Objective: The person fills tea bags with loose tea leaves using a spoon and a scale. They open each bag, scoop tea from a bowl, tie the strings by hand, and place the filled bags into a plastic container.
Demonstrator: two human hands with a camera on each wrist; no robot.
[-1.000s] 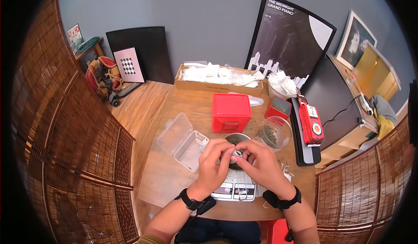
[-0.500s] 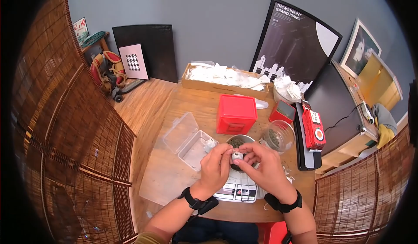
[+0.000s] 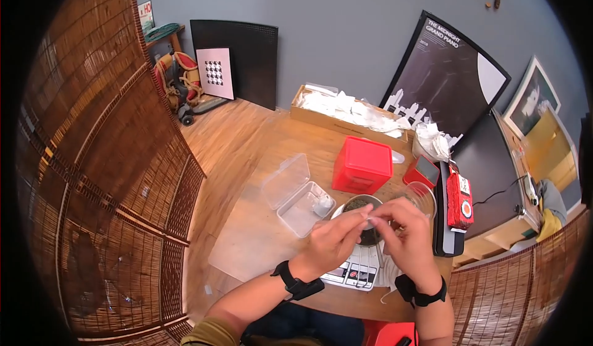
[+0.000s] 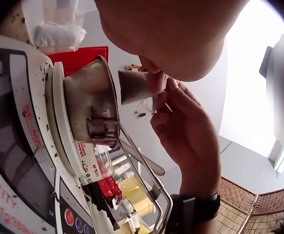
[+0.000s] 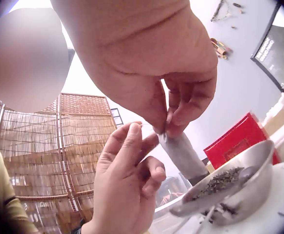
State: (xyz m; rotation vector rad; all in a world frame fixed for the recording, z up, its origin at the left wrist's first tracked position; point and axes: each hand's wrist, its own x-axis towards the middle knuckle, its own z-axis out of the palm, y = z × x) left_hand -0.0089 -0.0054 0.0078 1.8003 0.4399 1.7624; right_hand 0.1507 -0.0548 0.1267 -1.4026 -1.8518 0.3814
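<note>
A small pale bag (image 5: 183,155) with dark contents at its lower end hangs from the fingers of my right hand (image 5: 151,63), which pinch its top. My left hand (image 5: 127,180) is beside it, thumb and forefinger pinched on what looks like a thin thread. Both hands, left (image 3: 336,241) and right (image 3: 407,235), are over a metal bowl (image 3: 369,237) of dry dark leaves. The bowl stands on a white digital scale (image 3: 352,274), with a metal handle or tongs (image 4: 144,178) at its side. In the left wrist view the bag (image 4: 134,87) hangs clear of the bowl's rim.
A clear open box (image 3: 296,215) with a filled bag is left of the bowl. Behind stand a red canister (image 3: 362,164), a carton of white bags (image 3: 346,112) and a small red tin (image 3: 422,172). A clear tub (image 3: 421,196) and a red packet (image 3: 459,201) are at the right.
The head view has shifted, so the table appears further right. Both hands have changed their hold at the bag's top; the bag showed between them half a second ago and is mostly covered now.
</note>
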